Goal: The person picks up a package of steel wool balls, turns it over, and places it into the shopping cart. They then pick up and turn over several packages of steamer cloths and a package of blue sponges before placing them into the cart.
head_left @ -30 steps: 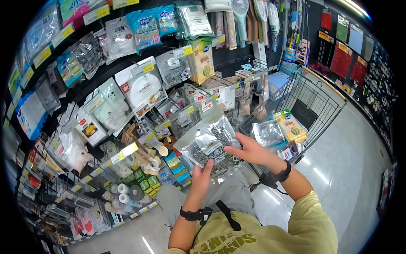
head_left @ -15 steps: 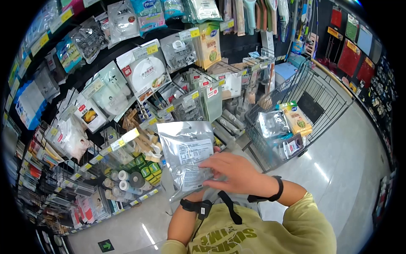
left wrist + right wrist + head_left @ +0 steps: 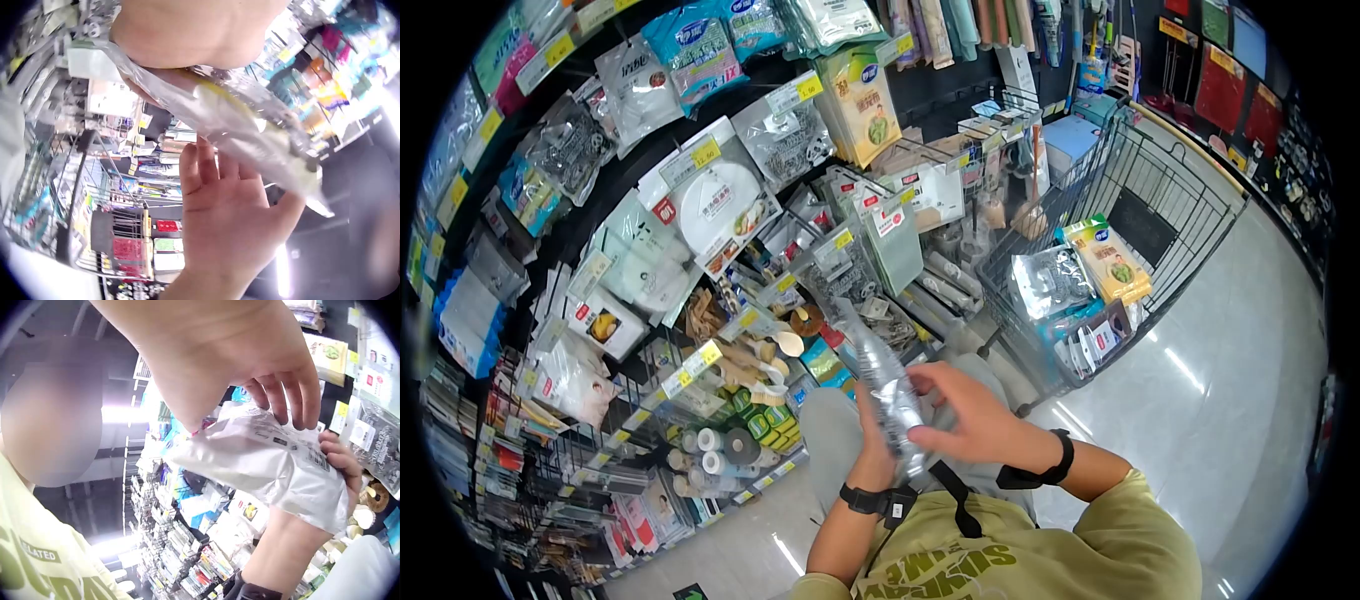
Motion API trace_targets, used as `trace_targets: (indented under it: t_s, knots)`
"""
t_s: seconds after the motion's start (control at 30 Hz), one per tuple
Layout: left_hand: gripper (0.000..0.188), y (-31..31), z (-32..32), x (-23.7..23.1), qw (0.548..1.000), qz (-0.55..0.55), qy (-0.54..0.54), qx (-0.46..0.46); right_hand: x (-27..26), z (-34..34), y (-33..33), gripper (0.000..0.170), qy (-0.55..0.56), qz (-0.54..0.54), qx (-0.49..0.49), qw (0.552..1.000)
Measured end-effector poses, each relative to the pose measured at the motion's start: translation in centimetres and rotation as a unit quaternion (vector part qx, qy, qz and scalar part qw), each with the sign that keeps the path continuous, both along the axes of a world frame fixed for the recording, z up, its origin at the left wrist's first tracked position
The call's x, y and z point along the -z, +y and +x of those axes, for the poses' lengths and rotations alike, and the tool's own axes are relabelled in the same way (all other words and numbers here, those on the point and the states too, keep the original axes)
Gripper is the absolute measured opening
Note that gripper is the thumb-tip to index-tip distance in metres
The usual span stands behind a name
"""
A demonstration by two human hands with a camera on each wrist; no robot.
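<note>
A silvery plastic packet of wire scourers (image 3: 888, 385) is upright and nearly edge-on in the head view. My left hand (image 3: 874, 430) grips it along its left side; the right wrist view shows that hand's fingers (image 3: 340, 456) round the packet's far edge. My right hand (image 3: 970, 415) is on the other side, its thumb and fingers spread apart and touching the packet. From the left wrist, the right hand (image 3: 228, 212) appears palm-on with fingers extended, fingertips partly behind the packet (image 3: 231, 125). Printing and a barcode show on the packet's pale face (image 3: 281, 462).
A wire shopping cart (image 3: 1190, 215) stands at the right, holding a similar silvery packet (image 3: 1052, 283) and a yellow packet (image 3: 1110, 265). Left and ahead, shelving carries hanging packs, including a round white one (image 3: 718, 205), and wooden utensils (image 3: 755, 365). Tiled floor (image 3: 1200, 350) lies beyond the cart.
The packet first showed its clear front with dark scourers, then its printed back, and is now turned edge-on. My left hand kept hold; my right hand moved from its face to its right side.
</note>
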State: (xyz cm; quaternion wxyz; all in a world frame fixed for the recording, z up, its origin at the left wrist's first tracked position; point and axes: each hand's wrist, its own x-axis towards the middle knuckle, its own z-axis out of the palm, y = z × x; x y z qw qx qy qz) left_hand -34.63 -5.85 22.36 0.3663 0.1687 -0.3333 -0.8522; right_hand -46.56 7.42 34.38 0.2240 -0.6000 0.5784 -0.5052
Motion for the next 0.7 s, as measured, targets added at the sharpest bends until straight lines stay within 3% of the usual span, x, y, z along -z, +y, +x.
trace_targets:
  t_s: [0.07, 0.17, 0.23, 0.27, 0.47, 0.63, 0.7]
  knots:
    - [0.034, -1.9, -0.9, 1.0, 0.996, 0.022, 0.005, -0.086, 0.9, -1.3, -0.2, 0.074, -0.115, 0.019, -0.003, 0.993]
    - [0.027, -1.4, -1.6, -3.4, 0.975, -0.117, -0.063, -0.175, 4.4, -3.1, -1.4, 0.064, -0.252, 0.012, -0.008, 0.968]
    - [0.028, -1.8, -1.5, -4.0, 0.971, -0.144, -0.107, -0.156, 7.0, -4.4, -2.9, 0.057, -0.355, -0.008, -0.018, 0.935]
    - [0.029, -2.1, -1.5, -4.2, 0.971, -0.155, -0.123, -0.137, 7.7, -5.0, -3.3, 0.049, -0.350, 0.003, -0.005, 0.937]
    - [0.042, -6.0, -2.9, -6.3, 0.964, -0.217, -0.130, -0.086, 5.9, -8.6, -7.7, 0.042, -0.330, 0.034, 0.075, 0.940]
    - [0.045, -11.4, -6.0, -9.2, 0.963, -0.230, -0.078, -0.113, 1.1, -13.4, -14.6, 0.038, -0.237, 0.041, 0.088, 0.967]
    - [0.046, -13.9, -7.6, -9.6, 0.952, -0.245, -0.055, -0.175, -1.1, -14.3, -17.9, 0.039, -0.248, -0.009, 0.067, 0.966]
